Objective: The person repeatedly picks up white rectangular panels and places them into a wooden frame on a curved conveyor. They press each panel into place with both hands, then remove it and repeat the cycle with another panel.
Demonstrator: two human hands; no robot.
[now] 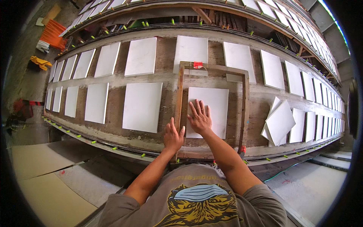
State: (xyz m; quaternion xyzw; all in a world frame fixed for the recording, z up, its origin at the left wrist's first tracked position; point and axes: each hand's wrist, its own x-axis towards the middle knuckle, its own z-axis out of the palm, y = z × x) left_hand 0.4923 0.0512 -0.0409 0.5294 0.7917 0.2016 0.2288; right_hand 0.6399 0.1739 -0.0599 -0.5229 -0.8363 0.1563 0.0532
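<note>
My right hand (200,119) lies with spread fingers over a white rectangular sheet (215,102) in front of me. Around that sheet is a worn wooden frame (245,109), with red tape (197,65) on its far bar. Whether a mesh is stretched across the frame, I cannot tell. My left hand (174,137) is at the frame's left bar, fingers extended and thumb apart, holding nothing. Left of the frame lies another white sheet (142,108). To the right, several white sheets (280,122) are stacked askew.
The long, stained table (170,81) carries two rows of white sheets, with green pegs (143,155) along its edges. Beyond it runs another long table (166,8) with more sheets. Orange material (53,34) and a yellow cloth (40,62) lie at far left.
</note>
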